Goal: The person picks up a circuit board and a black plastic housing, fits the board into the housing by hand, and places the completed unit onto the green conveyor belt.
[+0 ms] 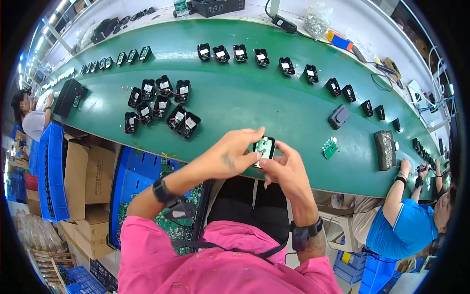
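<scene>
Both hands meet at the table's near edge around a small black plastic housing (272,145) with a green circuit board (265,147) in it. My left hand (237,153) grips the housing from its left side, thumb on the board. From the right, my right hand (288,169) closes on the same housing, its thumb at the board's lower end. The fingers hide the housing's underside. Left of my hands, several open black housings (162,105) with white labels and red wires stand in a cluster. A loose green circuit board (330,148) lies to the right.
A long row of black housings (261,57) runs along the far side of the green table (235,93). A dark closed case (338,116) and a speckled block (385,150) lie right. A blue bin (139,169) of boards sits below left. Co-workers (406,223) work at both sides.
</scene>
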Motion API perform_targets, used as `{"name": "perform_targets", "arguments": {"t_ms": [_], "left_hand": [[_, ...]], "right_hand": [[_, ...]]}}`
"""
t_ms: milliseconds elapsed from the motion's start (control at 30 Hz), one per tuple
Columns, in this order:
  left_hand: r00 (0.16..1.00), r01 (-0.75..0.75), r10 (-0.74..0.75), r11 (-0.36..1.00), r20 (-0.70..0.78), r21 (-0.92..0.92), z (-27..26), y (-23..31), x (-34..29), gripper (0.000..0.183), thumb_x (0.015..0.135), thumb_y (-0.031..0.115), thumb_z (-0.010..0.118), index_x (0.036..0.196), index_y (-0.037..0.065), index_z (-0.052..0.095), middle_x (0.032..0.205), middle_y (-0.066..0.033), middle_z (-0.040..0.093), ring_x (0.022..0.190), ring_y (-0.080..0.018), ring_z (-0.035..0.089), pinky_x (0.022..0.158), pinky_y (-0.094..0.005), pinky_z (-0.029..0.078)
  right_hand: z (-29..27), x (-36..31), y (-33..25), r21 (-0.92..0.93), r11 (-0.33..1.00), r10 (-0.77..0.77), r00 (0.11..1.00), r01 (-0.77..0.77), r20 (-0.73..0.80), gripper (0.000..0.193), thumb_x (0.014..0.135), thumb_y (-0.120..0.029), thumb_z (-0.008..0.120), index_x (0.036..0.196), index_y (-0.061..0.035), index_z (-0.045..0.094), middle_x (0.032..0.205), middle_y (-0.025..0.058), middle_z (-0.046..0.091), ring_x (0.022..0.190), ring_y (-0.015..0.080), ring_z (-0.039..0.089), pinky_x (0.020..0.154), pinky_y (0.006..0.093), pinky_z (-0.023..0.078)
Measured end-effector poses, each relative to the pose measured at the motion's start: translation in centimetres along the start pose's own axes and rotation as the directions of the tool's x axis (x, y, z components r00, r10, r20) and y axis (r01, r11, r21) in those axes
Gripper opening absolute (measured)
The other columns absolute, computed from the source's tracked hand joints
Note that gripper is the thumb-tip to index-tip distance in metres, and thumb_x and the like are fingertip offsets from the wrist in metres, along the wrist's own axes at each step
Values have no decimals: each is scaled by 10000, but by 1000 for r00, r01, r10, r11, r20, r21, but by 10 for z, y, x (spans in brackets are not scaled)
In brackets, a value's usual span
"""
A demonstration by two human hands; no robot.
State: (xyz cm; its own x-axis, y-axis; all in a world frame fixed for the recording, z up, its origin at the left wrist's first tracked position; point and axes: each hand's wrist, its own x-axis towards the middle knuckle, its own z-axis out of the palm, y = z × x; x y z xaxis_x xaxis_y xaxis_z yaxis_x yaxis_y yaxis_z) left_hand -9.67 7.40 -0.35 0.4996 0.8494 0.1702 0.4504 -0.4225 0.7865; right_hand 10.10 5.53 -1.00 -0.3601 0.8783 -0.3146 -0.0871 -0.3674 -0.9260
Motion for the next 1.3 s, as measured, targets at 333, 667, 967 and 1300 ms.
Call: {"name": "perform_targets", "arguments": {"t_ms": [333,667,967,1300], "left_hand": [[887,461,-383,702,258,-543,-9,33,22,388,960,357,614,936,-20,705,730,-94,697,540,-128,654,495,-241,541],[960,277,-209,806,186,-523,-12,35,3,502,949,291,647,1313,-48,578,1056,-121,693,789,-141,695,686,-265,569],[967,215,-237,955,-92,-206,-30,-2,8,643,756,233,759,1313,-20,562,1143,-214,633,1047,-295,631,845,-397,542],[860,364,-73,781,-504,507,-178,-148,81,530,701,283,702,1131,-24,660,918,-237,670,905,-392,639,828,-432,517]], "right_hand": [[-4,-15,-1,684,678,216,963,-267,163,311,994,-273,536,1007,28,611,759,126,676,575,136,612,444,204,518],[11,-29,-6,189,976,-86,990,106,-112,372,984,-159,570,1267,72,497,886,115,675,658,148,657,549,266,576],[37,18,14,-340,861,-416,908,378,-43,947,821,29,729,1564,18,142,1058,124,682,914,173,668,781,296,567],[-1,66,52,-697,605,-558,829,384,-27,572,825,-8,715,1359,36,515,1122,170,670,960,268,668,807,349,546]]}}
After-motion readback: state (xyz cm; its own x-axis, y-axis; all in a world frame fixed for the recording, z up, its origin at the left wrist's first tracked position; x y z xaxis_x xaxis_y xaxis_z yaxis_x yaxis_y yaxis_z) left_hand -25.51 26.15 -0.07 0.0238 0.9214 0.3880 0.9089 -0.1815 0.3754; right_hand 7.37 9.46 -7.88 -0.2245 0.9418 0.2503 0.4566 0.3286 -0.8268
